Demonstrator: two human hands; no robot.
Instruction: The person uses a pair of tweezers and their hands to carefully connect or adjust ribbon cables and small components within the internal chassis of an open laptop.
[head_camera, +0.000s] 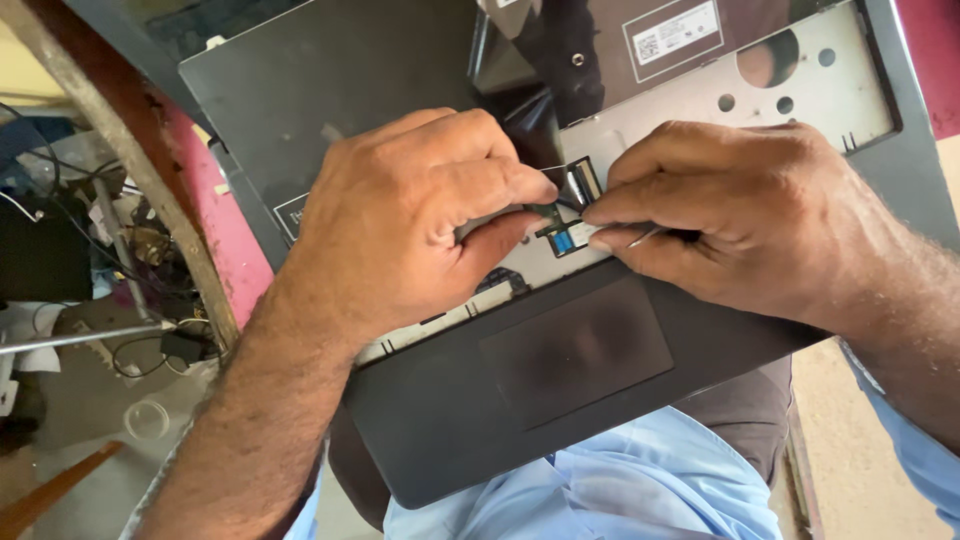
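— Fingers doing what?
— Left hand (410, 220) pinches a flat ribbon cable (578, 180); right hand (745, 215) grips a thin metal tool (640, 238), both just above the laptop's touchpad (575, 350).

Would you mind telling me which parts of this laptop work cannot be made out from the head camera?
- Head view: the left hand covers the left of the laptop base, so what lies beneath is hidden.
- The small connector sits between the fingertips; too small to tell if seated.
- The thin metal tool is mostly hidden under the right hand.
- The open lid is cut off by the top edge.
- The floor clutter is blurred.
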